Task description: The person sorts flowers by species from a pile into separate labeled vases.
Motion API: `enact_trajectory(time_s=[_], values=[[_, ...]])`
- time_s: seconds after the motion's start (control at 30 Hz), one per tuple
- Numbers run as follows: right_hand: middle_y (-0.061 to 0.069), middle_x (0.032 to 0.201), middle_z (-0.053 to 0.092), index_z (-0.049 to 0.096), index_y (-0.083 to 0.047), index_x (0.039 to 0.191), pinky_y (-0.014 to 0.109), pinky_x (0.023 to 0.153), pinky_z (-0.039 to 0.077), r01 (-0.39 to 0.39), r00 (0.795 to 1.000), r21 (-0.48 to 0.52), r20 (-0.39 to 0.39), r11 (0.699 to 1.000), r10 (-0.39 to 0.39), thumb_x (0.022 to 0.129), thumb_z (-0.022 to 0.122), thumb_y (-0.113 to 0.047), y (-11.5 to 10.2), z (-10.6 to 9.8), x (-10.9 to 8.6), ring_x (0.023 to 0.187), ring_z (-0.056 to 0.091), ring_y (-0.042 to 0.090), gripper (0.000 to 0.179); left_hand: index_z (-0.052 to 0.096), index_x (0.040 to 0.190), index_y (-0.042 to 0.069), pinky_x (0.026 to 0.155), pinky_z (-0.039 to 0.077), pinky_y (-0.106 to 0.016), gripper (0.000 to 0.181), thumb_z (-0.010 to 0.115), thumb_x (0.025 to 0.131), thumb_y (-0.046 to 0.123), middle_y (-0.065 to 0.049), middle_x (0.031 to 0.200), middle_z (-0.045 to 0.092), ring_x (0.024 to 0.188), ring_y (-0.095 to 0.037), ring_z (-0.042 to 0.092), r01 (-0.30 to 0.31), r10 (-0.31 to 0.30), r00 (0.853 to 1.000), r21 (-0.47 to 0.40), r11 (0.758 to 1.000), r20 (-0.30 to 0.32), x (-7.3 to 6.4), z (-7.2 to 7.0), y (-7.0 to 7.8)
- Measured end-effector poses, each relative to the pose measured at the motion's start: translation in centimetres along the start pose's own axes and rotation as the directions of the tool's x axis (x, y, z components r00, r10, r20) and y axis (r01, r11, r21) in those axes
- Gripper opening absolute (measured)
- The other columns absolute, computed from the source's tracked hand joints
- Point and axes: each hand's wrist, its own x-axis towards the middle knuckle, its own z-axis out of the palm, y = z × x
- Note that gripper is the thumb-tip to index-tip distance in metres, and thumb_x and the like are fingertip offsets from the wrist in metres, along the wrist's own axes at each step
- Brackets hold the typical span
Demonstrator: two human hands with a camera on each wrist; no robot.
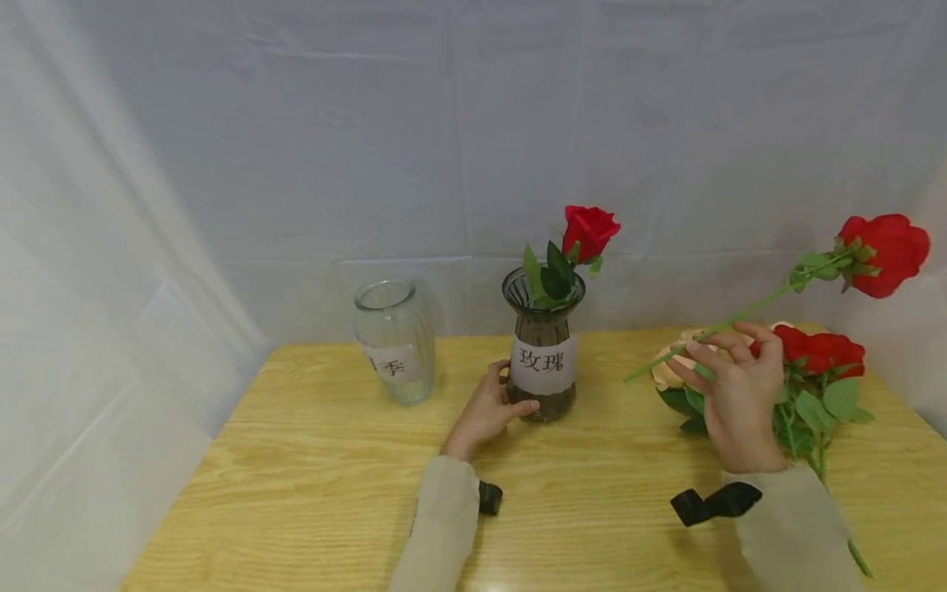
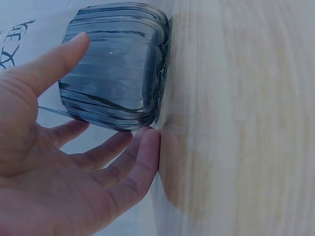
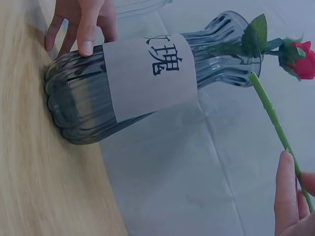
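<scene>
My left hand (image 1: 486, 413) holds the lower part of a dark ribbed glass vase (image 1: 543, 404), thumb in front and fingers at its left side. The vase stands upright on the table with a white paper label (image 1: 543, 366) bearing black characters. One red rose (image 1: 589, 233) with dark green leaves leans out of its mouth. Up to the right, my right hand (image 1: 742, 399) pinches the green stem (image 3: 275, 123) of another red rose (image 1: 885, 255). Its bloom points up and right, while the bare stem end slants down left. In the right wrist view, that end overlaps the vase rim.
A clear glass vase (image 1: 425, 362) with a partly visible label stands to the left. Beneath and behind my right hand lie more red blooms (image 1: 821, 352), peach flowers (image 1: 668, 370) and leafy stems on the wooden table (image 1: 318, 485). White cloth (image 1: 333, 164) hangs behind the table.
</scene>
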Motion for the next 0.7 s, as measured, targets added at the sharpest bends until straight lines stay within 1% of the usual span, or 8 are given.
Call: enact_trajectory(time_s=[0.1, 0.17, 0.37, 0.5, 0.57, 0.7], values=[[0.014, 0.082, 0.058, 0.043, -0.004, 0.116, 0.041, 0.058, 0.061, 0.014, 1.0, 0.029, 0.006, 0.999, -0.014, 0.091, 0.06, 0.019, 0.3, 0.5, 0.0, 0.063, 0.067, 0.026, 0.038, 0.029, 0.153, -0.005, 0.094, 0.047, -0.051, 0.079, 0.076, 0.093, 0.015, -0.03, 0.145, 0.044, 0.113, -0.037, 0.054, -0.003, 0.003, 1.0, 0.004, 1.0, -0.001, 0.0, 0.0, 0.0], [0.014, 0.081, 0.059, 0.042, -0.004, 0.117, 0.04, 0.058, 0.061, 0.018, 1.0, 0.026, 0.011, 1.0, -0.018, 0.09, 0.06, 0.02, 0.5, 0.7, -0.1, 0.063, 0.067, 0.026, 0.04, 0.029, 0.153, -0.005, 0.095, 0.047, -0.05, 0.079, 0.076, 0.093, 0.015, -0.029, 0.145, 0.044, 0.114, -0.037, 0.054, 0.003, -0.003, 1.0, -0.002, 1.0, -0.002, 0.0, 0.0, 0.1], [0.014, 0.082, 0.056, 0.041, -0.004, 0.12, 0.04, 0.057, 0.061, 0.031, 0.999, 0.058, 0.018, 0.998, -0.032, 0.092, 0.059, 0.018, 0.6, 1.5, -0.2, 0.064, 0.065, 0.026, 0.039, 0.028, 0.154, -0.004, 0.097, 0.047, -0.051, 0.08, 0.076, 0.093, 0.016, -0.029, 0.146, 0.043, 0.116, -0.037, 0.053, 0.012, -0.012, 1.0, -0.012, 1.0, -0.003, 0.0, 0.0, 0.1], [0.016, 0.082, 0.057, 0.041, -0.003, 0.12, 0.041, 0.056, 0.061, 0.049, 0.998, 0.122, 0.02, 0.991, -0.051, 0.093, 0.058, 0.016, 0.8, 2.0, -0.4, 0.063, 0.066, 0.026, 0.037, 0.029, 0.153, -0.005, 0.098, 0.046, -0.053, 0.079, 0.076, 0.093, 0.015, -0.029, 0.145, 0.043, 0.117, -0.039, 0.053, 0.004, -0.004, 1.0, -0.005, 1.0, -0.005, 0.0, 0.0, 0.0], [0.017, 0.082, 0.057, 0.04, -0.003, 0.122, 0.042, 0.056, 0.061, 0.059, 0.998, 0.139, 0.02, 0.989, -0.062, 0.094, 0.059, 0.015, 1.0, 2.3, -0.4, 0.062, 0.066, 0.026, 0.038, 0.029, 0.153, -0.004, 0.099, 0.046, -0.053, 0.079, 0.076, 0.093, 0.015, -0.029, 0.145, 0.043, 0.118, -0.04, 0.052, 0.005, -0.005, 1.0, -0.008, 1.0, -0.005, 0.0, 0.0, 0.0], [0.017, 0.084, 0.057, 0.038, -0.004, 0.126, 0.041, 0.058, 0.061, 0.071, 0.997, 0.12, 0.024, 0.99, -0.074, 0.094, 0.059, 0.014, 1.2, 2.5, -0.5, 0.062, 0.066, 0.026, 0.042, 0.029, 0.153, -0.003, 0.1, 0.045, -0.053, 0.079, 0.076, 0.093, 0.016, -0.029, 0.146, 0.043, 0.121, -0.04, 0.052, 0.014, -0.014, 1.0, -0.016, 1.0, -0.005, 0.0, 0.1, -0.1]])
